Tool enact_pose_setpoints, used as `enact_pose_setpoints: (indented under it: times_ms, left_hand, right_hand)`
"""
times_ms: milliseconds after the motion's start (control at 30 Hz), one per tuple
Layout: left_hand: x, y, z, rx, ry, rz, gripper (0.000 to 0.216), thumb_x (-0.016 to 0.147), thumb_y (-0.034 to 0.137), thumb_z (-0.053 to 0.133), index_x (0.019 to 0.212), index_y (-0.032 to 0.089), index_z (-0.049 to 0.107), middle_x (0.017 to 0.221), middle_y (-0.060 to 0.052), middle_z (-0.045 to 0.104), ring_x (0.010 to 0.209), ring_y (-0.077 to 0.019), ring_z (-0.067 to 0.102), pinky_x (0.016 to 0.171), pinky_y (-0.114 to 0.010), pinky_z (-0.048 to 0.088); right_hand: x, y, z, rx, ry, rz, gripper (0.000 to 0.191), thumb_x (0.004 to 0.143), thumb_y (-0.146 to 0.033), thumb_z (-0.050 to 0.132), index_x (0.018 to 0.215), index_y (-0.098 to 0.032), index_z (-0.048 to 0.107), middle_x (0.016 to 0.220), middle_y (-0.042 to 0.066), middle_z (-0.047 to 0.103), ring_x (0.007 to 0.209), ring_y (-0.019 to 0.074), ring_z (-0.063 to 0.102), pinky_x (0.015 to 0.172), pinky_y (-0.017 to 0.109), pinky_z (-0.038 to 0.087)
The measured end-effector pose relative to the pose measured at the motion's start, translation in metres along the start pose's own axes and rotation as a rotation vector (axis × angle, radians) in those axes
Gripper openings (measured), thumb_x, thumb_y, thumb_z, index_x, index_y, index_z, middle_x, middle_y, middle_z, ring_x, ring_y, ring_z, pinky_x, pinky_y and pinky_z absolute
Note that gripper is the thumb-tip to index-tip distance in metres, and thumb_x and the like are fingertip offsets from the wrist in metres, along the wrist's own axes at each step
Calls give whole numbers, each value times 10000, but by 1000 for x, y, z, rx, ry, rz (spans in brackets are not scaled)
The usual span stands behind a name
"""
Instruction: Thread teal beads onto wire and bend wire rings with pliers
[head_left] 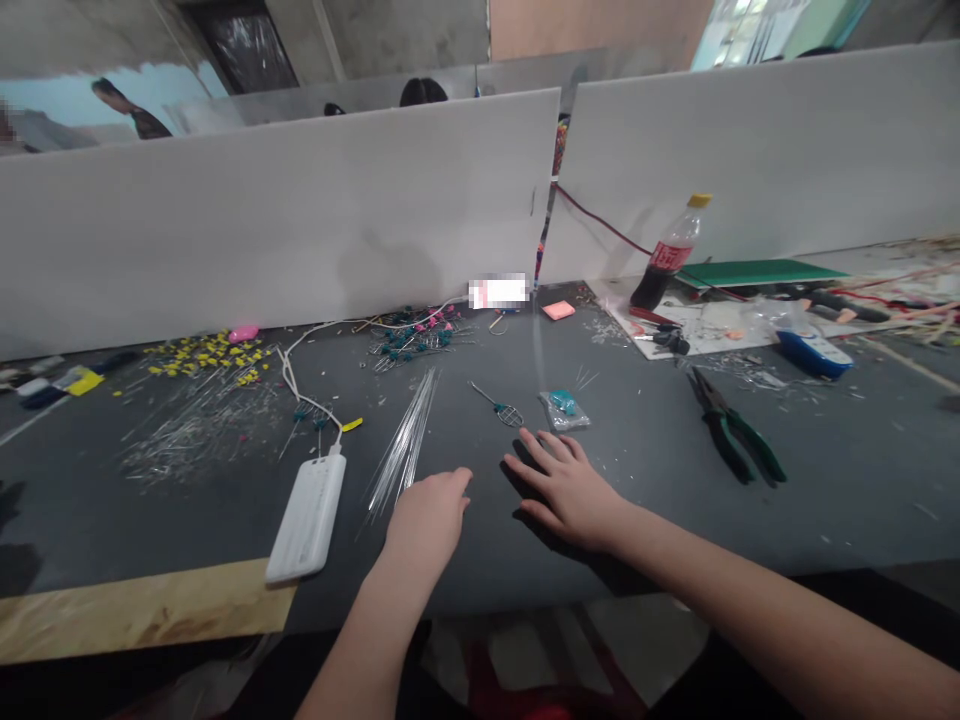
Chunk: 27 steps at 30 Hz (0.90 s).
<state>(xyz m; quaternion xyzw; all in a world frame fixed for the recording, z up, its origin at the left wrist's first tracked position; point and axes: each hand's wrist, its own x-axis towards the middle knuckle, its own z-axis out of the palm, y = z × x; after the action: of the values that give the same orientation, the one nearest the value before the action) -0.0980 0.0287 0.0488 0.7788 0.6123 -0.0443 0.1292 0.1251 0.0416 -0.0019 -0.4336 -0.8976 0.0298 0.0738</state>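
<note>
My right hand lies low over the dark tabletop with its fingers spread, holding nothing. Just beyond its fingertips are a small wire piece with a looped, racket-like end and a clear plastic bag with teal bits in it. My left hand is to the left, back upward and loosely bent, with a gap between the thumb and the finger above it. Nothing shows in it, though its other fingers are hidden beneath. Beside it lies a bundle of straight, thin metal wires, its near end partly behind the hand.
A white power bank with a cable lies left. Yellow-tipped pieces, loose wire bits and teal wire pieces are scattered behind. Green-handled pliers, a cola bottle and a blue-white object stand right. White partitions border the back.
</note>
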Motion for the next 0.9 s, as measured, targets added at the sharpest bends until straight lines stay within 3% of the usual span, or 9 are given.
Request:
enact_pose_setpoints:
  times_ms: [100, 300, 900]
  left_hand:
    - [-1, 1, -2, 2, -11, -4, 238, 885, 171, 546, 1109, 220, 611, 1023, -66, 710, 931, -241, 668, 745, -313, 465]
    - [0, 1, -2, 6, -13, -9, 223, 885, 183, 545, 1093, 225, 612, 1010, -65, 711, 906, -243, 671, 716, -310, 462]
    - [-1, -1, -1, 8, -19, -13, 249, 888, 183, 531, 1123, 229, 601, 1028, -64, 707, 919, -225, 664, 723, -282, 450]
  right_hand:
    - [-2, 5, -2, -9, 17, 21, 515, 938, -431, 439, 1416, -240, 423, 1519, 186, 297, 1337, 391, 297, 1020, 575, 268]
    - [-12, 5, 0, -22, -21, -129, 484, 941, -470, 428, 1398, -312, 446, 1541, 145, 271, 1352, 397, 286, 1036, 612, 207]
    - [-23, 8, -2, -76, -17, -72, 537, 924, -467, 458, 1418, -261, 421, 1505, 182, 331, 1314, 411, 347, 1012, 595, 270]
